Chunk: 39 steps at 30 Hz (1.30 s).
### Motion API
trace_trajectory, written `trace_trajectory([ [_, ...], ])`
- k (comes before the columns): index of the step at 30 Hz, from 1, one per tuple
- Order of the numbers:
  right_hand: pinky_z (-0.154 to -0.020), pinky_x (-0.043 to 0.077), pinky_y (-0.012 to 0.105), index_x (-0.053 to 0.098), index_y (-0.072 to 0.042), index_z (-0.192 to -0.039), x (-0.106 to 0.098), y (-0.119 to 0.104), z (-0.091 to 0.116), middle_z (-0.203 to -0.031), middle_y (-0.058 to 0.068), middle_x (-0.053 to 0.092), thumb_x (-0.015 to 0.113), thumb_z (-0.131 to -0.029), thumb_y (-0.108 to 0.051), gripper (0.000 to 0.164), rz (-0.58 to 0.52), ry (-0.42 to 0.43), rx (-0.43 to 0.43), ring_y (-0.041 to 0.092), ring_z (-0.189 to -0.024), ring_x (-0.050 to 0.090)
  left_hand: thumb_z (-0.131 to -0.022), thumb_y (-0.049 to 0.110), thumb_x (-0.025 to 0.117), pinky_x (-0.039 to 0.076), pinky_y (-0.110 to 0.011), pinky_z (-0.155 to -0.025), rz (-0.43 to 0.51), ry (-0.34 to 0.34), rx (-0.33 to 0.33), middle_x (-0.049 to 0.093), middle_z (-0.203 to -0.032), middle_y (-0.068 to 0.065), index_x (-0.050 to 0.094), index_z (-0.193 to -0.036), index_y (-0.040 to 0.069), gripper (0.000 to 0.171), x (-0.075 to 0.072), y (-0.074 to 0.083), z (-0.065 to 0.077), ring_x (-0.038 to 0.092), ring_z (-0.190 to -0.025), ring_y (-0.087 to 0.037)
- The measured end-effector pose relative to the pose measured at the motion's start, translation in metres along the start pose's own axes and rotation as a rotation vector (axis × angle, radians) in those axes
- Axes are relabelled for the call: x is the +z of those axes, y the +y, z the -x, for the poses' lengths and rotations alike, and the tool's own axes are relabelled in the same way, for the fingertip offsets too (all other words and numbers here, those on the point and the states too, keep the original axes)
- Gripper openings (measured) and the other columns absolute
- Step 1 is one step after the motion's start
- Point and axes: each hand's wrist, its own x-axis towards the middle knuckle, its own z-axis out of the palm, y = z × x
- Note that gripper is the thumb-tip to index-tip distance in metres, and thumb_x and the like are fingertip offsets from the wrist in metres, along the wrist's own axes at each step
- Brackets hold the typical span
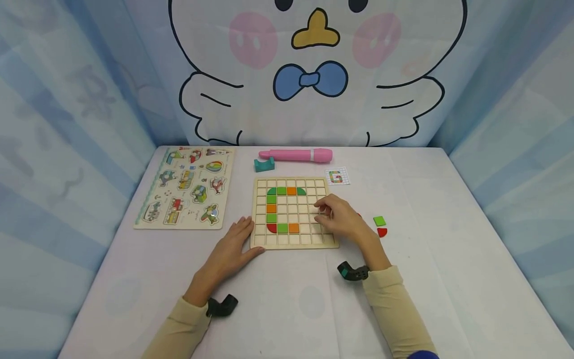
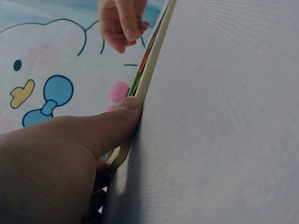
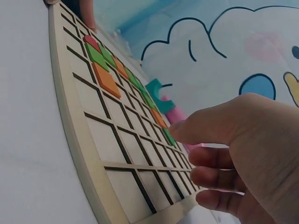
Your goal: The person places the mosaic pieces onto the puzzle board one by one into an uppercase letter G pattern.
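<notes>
A wooden grid board [image 1: 294,241] lies mid-table with green, orange and red pieces forming a C-like outline. My left hand [image 1: 228,254] steadies its lower left corner, fingers along the left edge and thumb [image 2: 122,108] against the front edge. Over the board's right side hovers my right hand [image 1: 341,217], fingers bent and thumb apart from the index finger in the head view. No piece shows between them. In the right wrist view, the thumb hides the index finger. A green square [image 1: 379,221] and a red rounded piece [image 1: 382,232] lie right of this hand.
Behind the board stand a pink marker-shaped object [image 1: 291,155] and a teal notched block [image 1: 264,164]. A small pattern card [image 1: 337,176] lies at its upper right corner. A picture puzzle board [image 1: 184,189] occupies the left rear. Another red piece is mostly hidden behind the right hand.
</notes>
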Motion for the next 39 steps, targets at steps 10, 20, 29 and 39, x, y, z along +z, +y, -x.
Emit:
trace_trajectory([
  [10, -0.076, 0.049, 0.032, 0.065, -0.005, -0.120, -0.014, 0.016, 0.005, -0.106, 0.009, 0.064, 0.073, -0.089, -0.013, 0.033, -0.010, 0.024, 0.027, 0.020, -0.090, 0.056, -0.092, 0.046, 0.070, 0.025, -0.050, -0.127, 0.001, 0.002, 0.002, 0.034, -0.162, -0.015, 0.038, -0.153, 0.000, 0.083, -0.001, 0.000, 0.000, 0.026, -0.154, -0.033],
  [20, -0.082, 0.048, 0.036, 0.062, -0.004, -0.126, -0.027, 0.030, 0.012, -0.112, 0.011, 0.062, 0.073, -0.088, -0.016, 0.041, 0.003, -0.002, 0.139, 0.025, -0.097, 0.055, -0.092, 0.046, 0.070, 0.026, -0.050, -0.126, 0.003, 0.005, -0.002, 0.035, -0.162, -0.015, 0.039, -0.152, 0.000, 0.082, -0.001, 0.001, 0.000, 0.027, -0.154, -0.033],
  [29, -0.086, 0.047, 0.037, 0.061, -0.003, -0.127, -0.038, 0.045, 0.019, -0.117, 0.014, 0.060, 0.074, -0.087, -0.018, 0.044, 0.029, -0.045, 0.219, 0.025, -0.098, 0.052, -0.092, 0.047, 0.069, 0.026, -0.050, -0.126, -0.003, 0.012, 0.004, 0.035, -0.162, -0.015, 0.039, -0.152, -0.001, 0.082, 0.000, 0.000, 0.000, 0.027, -0.153, -0.033],
  [39, -0.084, 0.048, 0.036, 0.064, -0.002, -0.126, -0.046, 0.057, 0.024, -0.116, 0.015, 0.060, 0.073, -0.089, -0.020, 0.042, 0.052, -0.071, 0.304, 0.026, -0.096, 0.053, -0.092, 0.046, 0.070, 0.026, -0.050, -0.126, 0.000, 0.009, 0.003, 0.035, -0.162, -0.016, 0.039, -0.152, -0.001, 0.082, 0.000, 0.000, 0.000, 0.027, -0.153, -0.033],
])
